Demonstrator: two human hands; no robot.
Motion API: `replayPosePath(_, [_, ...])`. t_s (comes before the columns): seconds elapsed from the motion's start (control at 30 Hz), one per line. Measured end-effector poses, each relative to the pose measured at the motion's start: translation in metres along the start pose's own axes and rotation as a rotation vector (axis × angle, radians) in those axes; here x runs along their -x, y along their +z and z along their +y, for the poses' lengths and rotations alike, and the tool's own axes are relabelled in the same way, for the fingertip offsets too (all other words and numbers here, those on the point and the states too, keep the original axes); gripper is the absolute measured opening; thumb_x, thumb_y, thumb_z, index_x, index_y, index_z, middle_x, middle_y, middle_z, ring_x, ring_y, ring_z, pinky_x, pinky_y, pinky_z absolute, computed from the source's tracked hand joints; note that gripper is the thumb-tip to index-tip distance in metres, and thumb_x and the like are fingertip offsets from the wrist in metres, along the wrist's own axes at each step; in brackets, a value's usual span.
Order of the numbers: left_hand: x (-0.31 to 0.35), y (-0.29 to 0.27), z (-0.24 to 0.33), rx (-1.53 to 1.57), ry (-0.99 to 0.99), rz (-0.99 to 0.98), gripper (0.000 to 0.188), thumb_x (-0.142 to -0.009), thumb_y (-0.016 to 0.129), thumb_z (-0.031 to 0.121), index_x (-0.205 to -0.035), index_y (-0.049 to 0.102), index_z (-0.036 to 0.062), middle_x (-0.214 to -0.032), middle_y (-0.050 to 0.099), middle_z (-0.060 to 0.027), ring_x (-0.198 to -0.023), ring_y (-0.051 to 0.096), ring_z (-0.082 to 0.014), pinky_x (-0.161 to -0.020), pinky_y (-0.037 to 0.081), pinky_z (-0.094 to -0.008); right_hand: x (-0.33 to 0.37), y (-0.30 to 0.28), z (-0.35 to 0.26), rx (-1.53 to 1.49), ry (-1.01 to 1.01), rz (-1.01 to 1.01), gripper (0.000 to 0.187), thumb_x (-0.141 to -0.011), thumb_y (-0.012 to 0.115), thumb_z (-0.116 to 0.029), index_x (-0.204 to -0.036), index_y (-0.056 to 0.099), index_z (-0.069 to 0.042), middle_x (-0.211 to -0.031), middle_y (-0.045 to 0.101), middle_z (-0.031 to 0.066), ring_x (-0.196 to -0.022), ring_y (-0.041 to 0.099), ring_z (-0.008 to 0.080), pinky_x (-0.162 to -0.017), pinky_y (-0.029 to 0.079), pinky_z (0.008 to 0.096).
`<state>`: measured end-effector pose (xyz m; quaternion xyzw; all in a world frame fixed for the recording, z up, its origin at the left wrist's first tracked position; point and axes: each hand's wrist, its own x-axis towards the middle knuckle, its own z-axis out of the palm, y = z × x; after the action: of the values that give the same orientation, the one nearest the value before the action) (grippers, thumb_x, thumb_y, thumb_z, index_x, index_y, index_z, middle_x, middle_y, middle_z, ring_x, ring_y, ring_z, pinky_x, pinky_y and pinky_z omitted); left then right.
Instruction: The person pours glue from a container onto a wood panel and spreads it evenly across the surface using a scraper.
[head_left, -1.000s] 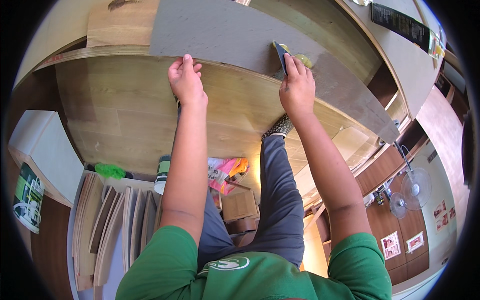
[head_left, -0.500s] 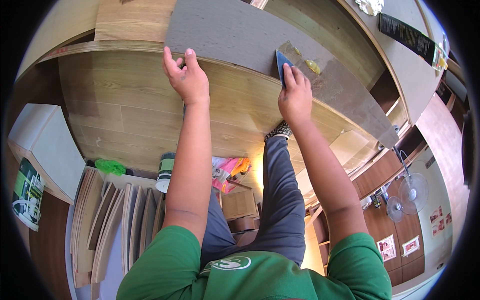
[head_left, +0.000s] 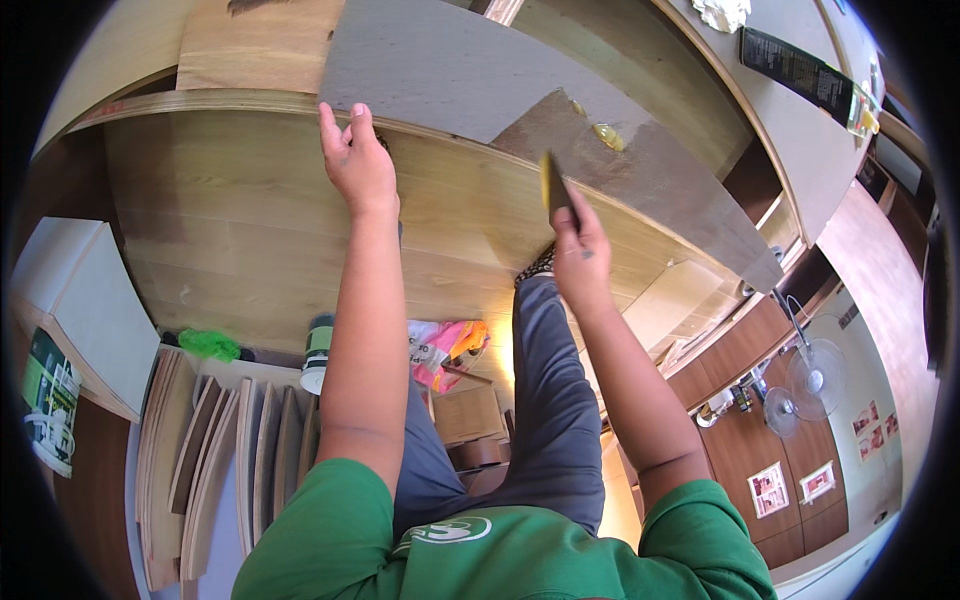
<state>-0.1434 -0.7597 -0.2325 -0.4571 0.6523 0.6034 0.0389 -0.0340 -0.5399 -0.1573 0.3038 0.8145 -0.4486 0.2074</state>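
My right hand (head_left: 583, 250) grips a flat spreader (head_left: 557, 188), its edge coated in yellowish glue, just off the near edge of a long grey board (head_left: 420, 65). On the board's right part lies a darker film of spread glue (head_left: 545, 125), with a thicker yellow blob of glue (head_left: 608, 137) on it. My left hand (head_left: 362, 165) is at the board's front edge near its left end, its fingers apart and pointing away from me. Whether those fingertips press on the edge is hard to tell.
A wood-grain panel (head_left: 250, 45) adjoins the board's left end. Upright boards (head_left: 205, 470) stand in a bin at lower left, near a white-lidded tub (head_left: 316, 360) and a green plastic bag (head_left: 208, 345). A black box (head_left: 795, 70) lies far right; a fan (head_left: 815, 380) stands at right.
My right hand has lifted the spreader off the board and drawn it toward me, turning it on edge. Glue film shows where it was. My left hand stays near the board's edge.
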Motion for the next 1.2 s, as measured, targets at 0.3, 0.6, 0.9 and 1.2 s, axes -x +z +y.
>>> replayPosePath(0.3, [-0.005, 0.000, -0.006, 0.019, 0.006, -0.003, 0.069, -0.100, 0.059, 0.029, -0.155, 0.028, 0.0003, -0.145, 0.050, -0.0195, -0.127, 0.052, -0.0211, -0.106, 0.039, -0.0323, -0.070, -0.055, 0.003, -0.674, 0.542, 0.363, 0.021, -0.093, 0.051, -0.014, -0.110, 0.054, -0.002, -0.101, 0.062, 0.0124, -0.090, 0.066, 0.0287, -0.078, 0.058, 0.0484])
replayPosePath(0.6, [-0.010, -0.001, -0.009, 0.086, 0.006, -0.031, 0.070, -0.101, 0.059, 0.026, -0.155, 0.026, -0.0038, -0.161, 0.027, -0.0240, -0.146, 0.035, -0.0263, -0.117, 0.030, -0.0344, -0.080, -0.061, 0.019, -0.657, 0.614, 0.445, 0.026, -0.095, 0.045, -0.014, -0.119, 0.047, -0.002, -0.113, 0.058, 0.0169, -0.099, 0.065, 0.0330, -0.073, 0.061, 0.0564])
replayPosePath(0.9, [-0.013, -0.001, -0.010, 0.094, -0.004, -0.043, 0.072, -0.101, 0.058, 0.032, -0.155, 0.026, -0.0014, -0.160, 0.030, -0.0232, -0.147, 0.033, -0.0279, -0.115, 0.029, -0.0398, -0.119, -0.070, 0.017, -0.663, 0.593, 0.407, 0.024, -0.095, 0.038, -0.011, -0.112, 0.048, 0.005, -0.111, 0.056, 0.0232, -0.093, 0.065, 0.0385, -0.067, 0.062, 0.0569])
replayPosePath(1.2, [-0.015, -0.002, -0.012, 0.093, -0.010, -0.051, 0.073, -0.100, 0.059, 0.033, -0.155, 0.026, -0.0023, -0.159, 0.031, -0.0244, -0.146, 0.034, -0.0285, -0.114, 0.030, -0.0400, -0.162, -0.087, -0.006, -0.559, 0.524, 0.437, 0.023, -0.096, 0.035, -0.010, -0.109, 0.046, 0.007, -0.107, 0.057, 0.0262, -0.087, 0.066, 0.0423, -0.065, 0.063, 0.0576])
